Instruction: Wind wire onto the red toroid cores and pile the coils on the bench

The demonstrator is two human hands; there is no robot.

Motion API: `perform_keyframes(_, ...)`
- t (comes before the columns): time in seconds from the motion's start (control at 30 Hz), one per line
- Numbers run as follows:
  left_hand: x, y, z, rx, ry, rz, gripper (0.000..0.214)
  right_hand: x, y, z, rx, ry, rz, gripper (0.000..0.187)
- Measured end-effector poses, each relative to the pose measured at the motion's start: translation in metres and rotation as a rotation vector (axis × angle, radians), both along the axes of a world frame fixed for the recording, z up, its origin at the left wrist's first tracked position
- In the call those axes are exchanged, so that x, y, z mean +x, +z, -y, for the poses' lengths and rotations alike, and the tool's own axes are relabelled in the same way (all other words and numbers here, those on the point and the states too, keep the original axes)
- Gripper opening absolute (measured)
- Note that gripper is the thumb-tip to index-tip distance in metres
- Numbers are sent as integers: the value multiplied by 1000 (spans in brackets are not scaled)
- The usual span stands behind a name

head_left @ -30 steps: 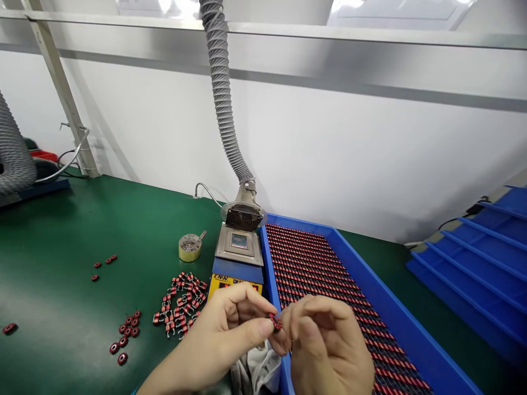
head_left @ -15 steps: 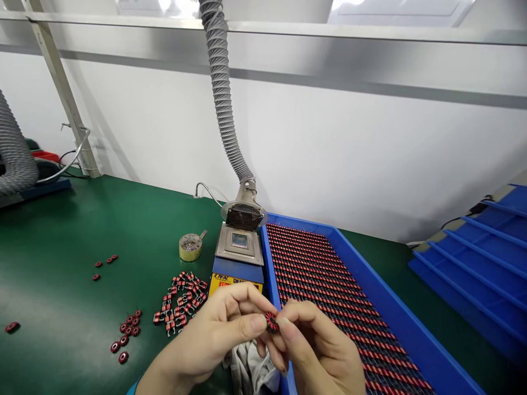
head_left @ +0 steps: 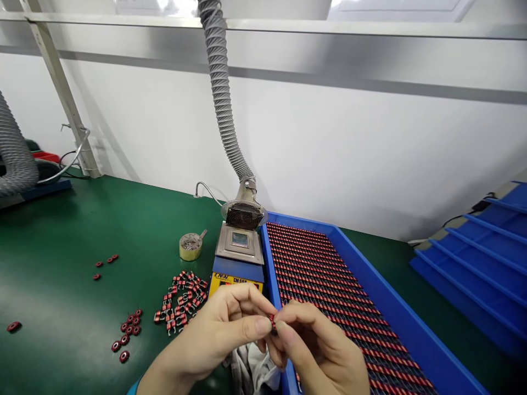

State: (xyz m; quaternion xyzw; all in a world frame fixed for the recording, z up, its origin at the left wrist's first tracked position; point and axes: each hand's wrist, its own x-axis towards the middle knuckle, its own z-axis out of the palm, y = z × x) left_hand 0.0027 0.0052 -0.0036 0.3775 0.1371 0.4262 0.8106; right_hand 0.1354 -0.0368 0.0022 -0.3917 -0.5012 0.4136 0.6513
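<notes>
- My left hand (head_left: 218,334) is pinching a small red coil (head_left: 273,323) with thumb and forefinger clamped on it.
- My right hand (head_left: 321,345) is pressing thumb and forefinger together on the coil's right edge.
- The coil is sitting between both sets of fingertips, in front of the blue tray's (head_left: 398,312) left wall.
- Legged coils (head_left: 181,302) are lying piled left of the blue-and-yellow device (head_left: 237,269).
- Loose ring coils (head_left: 130,325) are lying farther left.
</notes>
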Motion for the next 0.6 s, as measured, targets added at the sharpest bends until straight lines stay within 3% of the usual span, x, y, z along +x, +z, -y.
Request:
perform_keyframes(0.2,2,-2,0,-3,-21,25,28,8,-11,-7,-36,230,-102,16)
perform_keyframes(0.6,4,-5,-2,-50,-46,61,30,10,-5,-9,25,187,-91,12)
